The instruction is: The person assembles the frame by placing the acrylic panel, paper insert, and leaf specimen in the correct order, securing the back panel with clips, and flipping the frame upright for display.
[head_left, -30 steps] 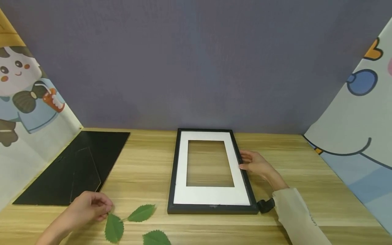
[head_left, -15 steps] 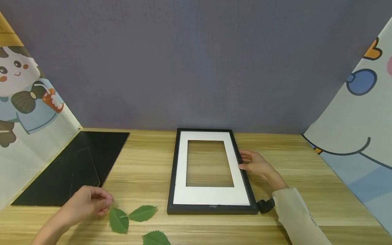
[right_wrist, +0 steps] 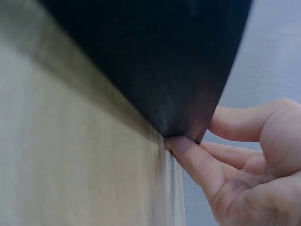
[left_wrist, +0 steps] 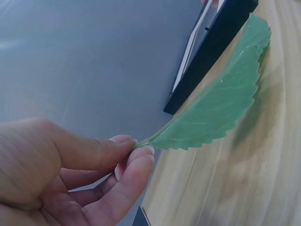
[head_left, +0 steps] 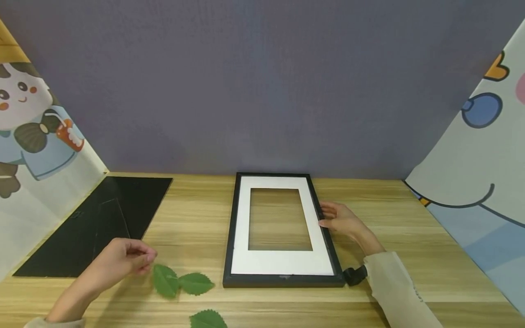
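Observation:
Between thumb and fingertips my left hand (head_left: 119,262) pinches a green leaf (head_left: 166,281) by its stem. The left wrist view shows that leaf (left_wrist: 216,103) lifted off the table, its toothed edge casting a shadow. A second leaf (head_left: 197,283) lies just right of it, and another leaf (head_left: 208,319) lies nearer the front edge. The black picture frame (head_left: 285,281), with a white mat (head_left: 283,264) around a see-through window, lies flat in the middle. My right hand (head_left: 342,224) holds its right side; in the right wrist view, thumb and fingers grip the black edge (right_wrist: 164,94).
A black backing board (head_left: 94,218) with a stand flap lies on the left of the wooden table (head_left: 197,218). A grey-purple wall (head_left: 262,91) rises behind. Cartoon-printed panels (head_left: 41,127) stand at both sides. A black device (head_left: 355,275) sits at my right wrist.
My left hand has moved slightly up and right, carrying the pinched leaf with it. The neighbouring leaf has shifted a little to the right. My right hand and the picture frame have stayed put.

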A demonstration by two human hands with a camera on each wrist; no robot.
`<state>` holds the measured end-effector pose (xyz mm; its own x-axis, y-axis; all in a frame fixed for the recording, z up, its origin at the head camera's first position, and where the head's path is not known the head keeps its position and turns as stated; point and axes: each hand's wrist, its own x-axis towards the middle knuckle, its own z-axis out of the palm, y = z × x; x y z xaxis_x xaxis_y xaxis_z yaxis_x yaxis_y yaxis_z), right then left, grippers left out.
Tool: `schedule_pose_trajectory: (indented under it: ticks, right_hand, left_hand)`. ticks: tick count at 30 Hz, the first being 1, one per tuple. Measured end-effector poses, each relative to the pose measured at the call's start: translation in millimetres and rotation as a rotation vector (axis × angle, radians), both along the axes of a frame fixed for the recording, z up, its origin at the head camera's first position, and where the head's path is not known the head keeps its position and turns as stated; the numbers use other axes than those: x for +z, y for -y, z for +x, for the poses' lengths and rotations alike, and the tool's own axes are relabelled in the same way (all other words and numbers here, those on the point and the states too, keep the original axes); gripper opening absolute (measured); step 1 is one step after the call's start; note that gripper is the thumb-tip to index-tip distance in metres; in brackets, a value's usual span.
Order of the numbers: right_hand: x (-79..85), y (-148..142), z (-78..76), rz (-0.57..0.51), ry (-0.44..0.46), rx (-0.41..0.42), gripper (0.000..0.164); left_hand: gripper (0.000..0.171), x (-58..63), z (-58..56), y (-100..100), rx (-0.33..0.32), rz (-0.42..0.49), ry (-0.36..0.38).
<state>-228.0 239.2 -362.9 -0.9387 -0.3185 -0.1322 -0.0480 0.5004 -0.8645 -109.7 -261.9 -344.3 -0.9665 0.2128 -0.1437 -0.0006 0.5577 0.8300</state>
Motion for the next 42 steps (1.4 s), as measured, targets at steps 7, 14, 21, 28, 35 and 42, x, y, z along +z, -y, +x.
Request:
schedule_pose_trajectory:
  ticks: [7, 14, 21, 28, 35, 42]
  right_hand:
    - [-0.8, -0.1, -0.7, -0.004, -0.008, 0.006, 0.066]
    - [-1.8, -0.5, -0.9, -0.01, -0.003, 0.002, 0.067]
    - [-0.8, -0.2, 0.2, -0.01, 0.002, -0.001, 0.067]
    - [-0.8, -0.7, 0.2, -0.005, -0.002, 0.002, 0.068]
    - [-2.0, -0.3, -1.7, 0.004, -0.001, -0.006, 0.067]
    - [-2.5, -0.3, -1.5, -0.009, -0.008, 0.0, 0.067]
  left_hand:
    - [0.017, 3.4, -9.6, -8.7, 0.067, -0.036, -0.035]
    - [0.016, 5.9, -15.5, -15.9, 0.122, -0.081, -0.074]
    - [0.015, 7.2, -23.4, -21.8, 0.15, -0.148, -0.124]
    - [0.018, 7.9, -33.8, -26.4, 0.166, -0.141, -0.153]
    - [0.021, 10.1, -41.2, -33.3, 0.142, -0.098, -0.191]
    - [0.021, 16.1, -46.3, -46.2, 0.136, -0.074, -0.205]
